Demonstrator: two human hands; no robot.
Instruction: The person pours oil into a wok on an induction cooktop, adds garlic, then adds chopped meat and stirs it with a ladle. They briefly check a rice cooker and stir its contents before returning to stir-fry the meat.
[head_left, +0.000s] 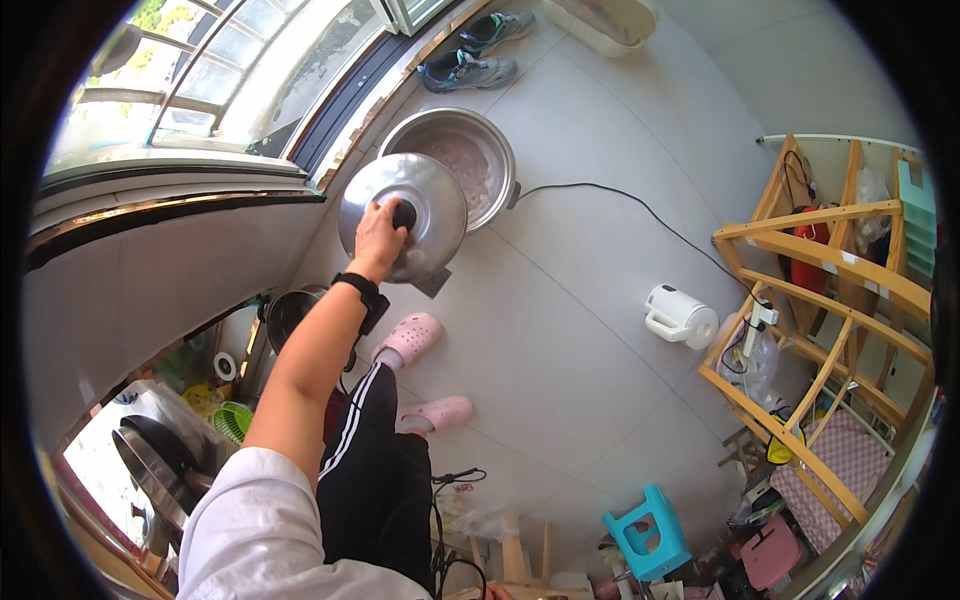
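Note:
My left hand (381, 234), with a black band on its wrist, grips the black knob (404, 215) of a round metal lid (439, 180). The lid overlaps the near left side of a wide metal pot (501, 139) on the floor, leaving much of the pot uncovered. Something pale brownish shows inside the pot; I cannot tell whether it is liquid or residue. A black cord (592, 185) runs from near the pot's dark side handle (514, 196) towards the right. Only a sliver of my right hand (498, 592) shows at the bottom edge; its grip is hidden.
A white electric kettle (679, 315) lies on the tiled floor beside a wooden frame (825, 296) with a white power strip (759, 324). Grey shoes (472, 71) sit by the window track. A turquoise stool (651, 536) and dark cables (437, 517) are nearby; a dark pot (289, 315) stands left.

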